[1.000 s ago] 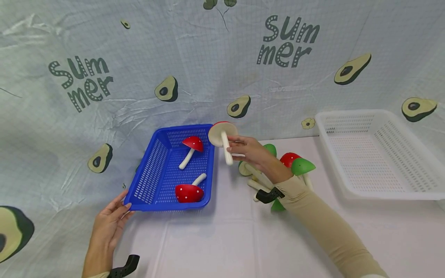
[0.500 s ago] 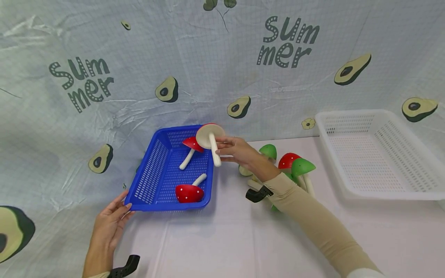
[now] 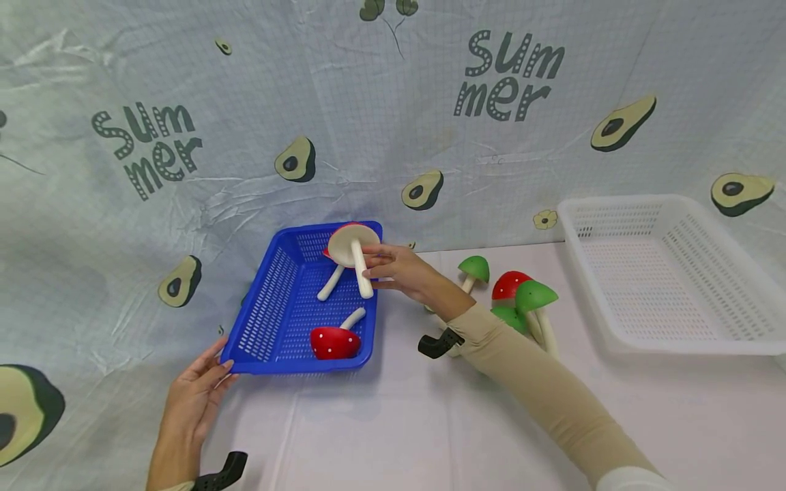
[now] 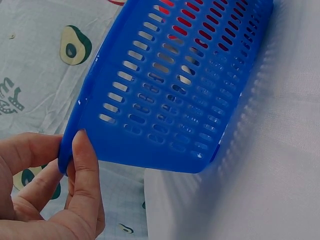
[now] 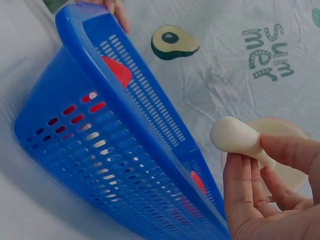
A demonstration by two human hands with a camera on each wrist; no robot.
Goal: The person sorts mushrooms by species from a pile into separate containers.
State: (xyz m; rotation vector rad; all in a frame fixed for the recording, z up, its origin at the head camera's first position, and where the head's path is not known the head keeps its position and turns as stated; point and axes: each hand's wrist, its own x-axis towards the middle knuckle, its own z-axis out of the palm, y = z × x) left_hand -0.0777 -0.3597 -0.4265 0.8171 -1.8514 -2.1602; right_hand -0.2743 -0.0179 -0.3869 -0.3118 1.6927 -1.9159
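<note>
Holding a red-capped mushroom [image 3: 352, 247] by its white stem, our right hand [image 3: 402, 269] hangs over the far end of the blue basket [image 3: 278, 300]. The fingers [image 5: 242, 185] and thumb pinch the stem; the cap faces away, its pale underside toward us. In the right wrist view the stem end points at the basket's rim, and the mushroom touches neither wall nor floor of the basket.

Our left hand [image 3: 195, 395] rests at the basket's near left corner. In the left wrist view the thumb [image 4: 85, 172] lies straight against the outer wall and the fingers sit behind the corner, steadying it without a curled grip.

Two red mushrooms already lie inside: one [image 3: 334, 269] at the far end, partly hidden by the held cap, and one [image 3: 334, 337] at the near end. On the bench [image 3: 430, 423], green mushrooms [image 3: 534, 300] and a red one [image 3: 510, 283] stand near our right sleeve. A white basket [image 3: 669, 273] sits well apart at the right.

We judge the step in hand to be placement of a red mushroom in the blue basket. The next move calls for lowering the hand until the mushroom is close over the basket floor, between the two lying there, then loosening the pinch. The left hand should keep the basket from sliding.
</note>
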